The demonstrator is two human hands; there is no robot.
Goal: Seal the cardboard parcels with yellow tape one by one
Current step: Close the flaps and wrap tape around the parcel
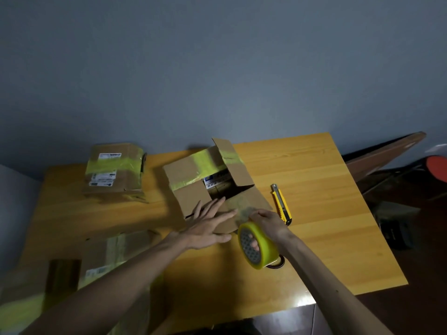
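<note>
One broad wooden table (314, 238) carries everything. Largest on it is the open parcel (191, 175), a cardboard box at the middle of the table, nearer the far edge. Its far flaps stand up with bands of old yellow tape across them, and a dark gap in the top shows printed contents inside. A taped parcel (113, 170) sits at the far left corner, banded in yellow and bearing white labels, well apart from the open one. A third parcel (104, 252) lies towards the near left corner, blurred and partly hidden under the left forearm. The left hand (208, 228) lies flat, fingers spread and straight, pressing down the open parcel's near flap. The right hand (268, 220), just beside it on the same flap's right end, grips the roll of yellow tape (262, 245), with fingers through the core and the roll held tilted above the table. A yellow utility knife (281, 204) lies on the table just right of the open parcel. A dark ring (278, 264) peeks out from below the roll; what it is cannot be told.
</note>
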